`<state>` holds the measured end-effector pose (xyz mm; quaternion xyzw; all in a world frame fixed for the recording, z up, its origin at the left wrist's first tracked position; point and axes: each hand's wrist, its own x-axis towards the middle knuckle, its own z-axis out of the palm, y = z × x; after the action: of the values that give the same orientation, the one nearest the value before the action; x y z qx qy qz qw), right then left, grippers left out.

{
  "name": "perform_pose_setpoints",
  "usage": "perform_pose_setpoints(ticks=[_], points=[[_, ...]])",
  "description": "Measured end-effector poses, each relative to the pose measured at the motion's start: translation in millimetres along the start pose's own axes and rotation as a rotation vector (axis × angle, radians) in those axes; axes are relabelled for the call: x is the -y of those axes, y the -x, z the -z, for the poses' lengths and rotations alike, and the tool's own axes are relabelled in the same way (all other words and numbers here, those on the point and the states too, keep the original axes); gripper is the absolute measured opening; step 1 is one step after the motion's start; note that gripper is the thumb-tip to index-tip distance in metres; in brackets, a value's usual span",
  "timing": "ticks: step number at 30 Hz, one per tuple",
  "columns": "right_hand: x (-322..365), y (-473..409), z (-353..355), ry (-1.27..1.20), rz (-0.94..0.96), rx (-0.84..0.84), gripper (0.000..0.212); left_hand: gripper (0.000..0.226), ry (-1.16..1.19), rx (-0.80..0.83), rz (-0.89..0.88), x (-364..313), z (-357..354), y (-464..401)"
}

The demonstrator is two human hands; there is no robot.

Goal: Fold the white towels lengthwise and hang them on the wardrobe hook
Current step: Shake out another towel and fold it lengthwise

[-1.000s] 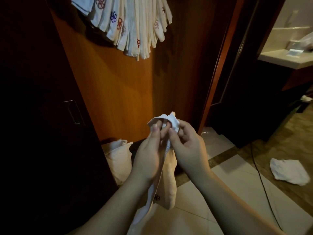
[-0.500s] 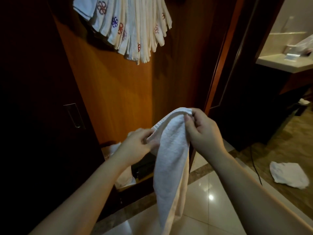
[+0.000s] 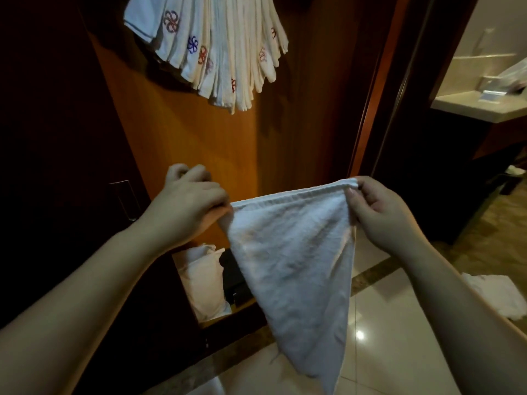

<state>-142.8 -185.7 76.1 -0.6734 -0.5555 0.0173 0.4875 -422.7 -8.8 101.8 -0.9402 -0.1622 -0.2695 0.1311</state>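
I've got the white towel [image 3: 291, 258] stretched btwn both hands in front of the wardrobe [image 3: 176, 149]. Left hand [image 3: 188, 206] pinches its top left corner, right hand [image 3: 379, 212] pinches the top right; rest hangs to a point. Bunch of towels [image 3: 216, 52] hangs above. Another cloth [image 3: 496, 295] lies on the floor [image 3: 399, 352], right.

A hotel-like room. A wooden wardrobe [image 3: 182, 143] carries a bunch of logo towels [image 3: 216, 52], the floor [image 3: 379, 323] is glossy tile, and a washbasin counter [image 3: 479, 105] shows beyond the doorway.
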Motion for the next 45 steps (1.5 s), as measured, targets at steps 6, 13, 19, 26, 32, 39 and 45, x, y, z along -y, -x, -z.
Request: perform_pose_setpoints(ticks=[6, 13, 19, 26, 32, 39, 45], points=[[2.5, -7.2, 3.3, -0.026, 0.021, 0.002, 0.015, 0.045, 0.099, 0.456, 0.478, -7.9, -31.1, -13.0], [-13.6, -18.6, 4.5, 0.04, 0.005, -0.074, 0.02, 0.013, 0.1, 0.312, 0.509, -8.6, -37.9, -31.0], [-11.1, -34.3, 4.3, 0.051, 0.062, -0.134, 0.016, 0.02, 1.235, 0.042, 0.733, -36.3, -23.9, -37.2], [5.6, -50.4, 2.1, 0.079, 0.112, -0.126, 0.015, 0.123, 0.961, 0.274, 0.685, -130.5, -53.8, -38.9], [19.8, -57.3, -7.0, 0.129, 0.159, -0.103, 0.022, 0.114, 0.89, 0.087, 0.792, -155.5, -78.7, -60.3], [22.0, -55.7, -5.1, 0.098, 0.167, -0.124, 0.022, 0.026, 0.659, -0.057, 0.718, -134.3, -81.3, -46.5], [7.8, -52.5, 16.8, 0.083, 0.094, -0.192, 0.017, 0.009, 0.593, 0.023, 0.756, -61.5, -60.8, -26.5]])
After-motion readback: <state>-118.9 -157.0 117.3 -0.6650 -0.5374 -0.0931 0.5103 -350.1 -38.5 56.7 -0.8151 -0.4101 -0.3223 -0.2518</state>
